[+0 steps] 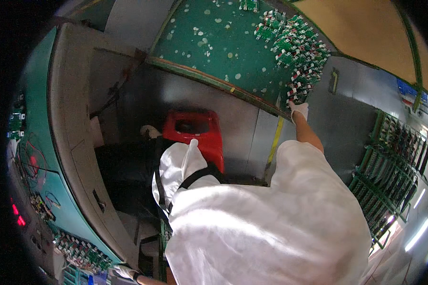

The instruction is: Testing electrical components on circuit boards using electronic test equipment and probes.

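Observation:
My right hand (299, 110), in a white glove, reaches out to the near end of a pile of small green circuit boards (299, 47) with white and red parts. Its fingers look closed on the edge of a circuit board (296, 100) there, though the grip is small in view. Far down at the lower left, my left hand (123, 271), also gloved, lies at the edge of the other bench. Several more circuit boards (83, 252) stand beside it. The left fingers are too small and dim to make out.
The boards lie on a spotted green table mat (214, 42). A red plastic stool (195, 135) stands between the benches, by a seated person's white sleeve (176, 164). Green racks of boards (385, 171) stand at right. The left bench (43, 133) holds wires and a device with red digits.

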Available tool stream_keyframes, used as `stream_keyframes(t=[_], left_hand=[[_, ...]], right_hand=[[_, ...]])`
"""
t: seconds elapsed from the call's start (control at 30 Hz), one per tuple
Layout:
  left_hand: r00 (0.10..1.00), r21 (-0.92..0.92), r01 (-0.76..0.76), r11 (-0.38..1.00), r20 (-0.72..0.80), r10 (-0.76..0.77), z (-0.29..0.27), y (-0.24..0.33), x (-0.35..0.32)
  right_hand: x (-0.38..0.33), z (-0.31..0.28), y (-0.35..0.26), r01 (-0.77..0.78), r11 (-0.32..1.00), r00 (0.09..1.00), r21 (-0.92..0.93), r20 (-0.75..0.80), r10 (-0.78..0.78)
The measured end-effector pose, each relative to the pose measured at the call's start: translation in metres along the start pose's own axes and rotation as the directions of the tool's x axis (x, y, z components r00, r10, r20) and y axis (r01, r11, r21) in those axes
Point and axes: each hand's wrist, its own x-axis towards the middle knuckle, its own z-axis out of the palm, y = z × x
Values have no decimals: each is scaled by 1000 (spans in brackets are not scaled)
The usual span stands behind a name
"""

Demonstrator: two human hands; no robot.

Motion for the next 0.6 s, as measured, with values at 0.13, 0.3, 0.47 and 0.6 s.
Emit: stream_keyframes(t=[0.13, 0.3, 0.47, 0.6], left_hand=[[843, -175, -538, 825, -112, 526, -55, -78, 23], [993, -464, -110, 879, -84, 80, 24, -8, -6], [976, -251, -43, 967, -218, -13, -10, -6, -37], [956, -213, -29, 977, -293, -36, 14, 4, -42]], right_hand=[[-31, 33, -28, 173, 979, 982, -107, -60, -180], [-9, 45, -23, 425, 905, 870, -39, 296, -395], [-7, 47, 6, 585, 791, 790, -179, 347, -506], [103, 15, 57, 515, 771, 856, -375, 165, -491]])
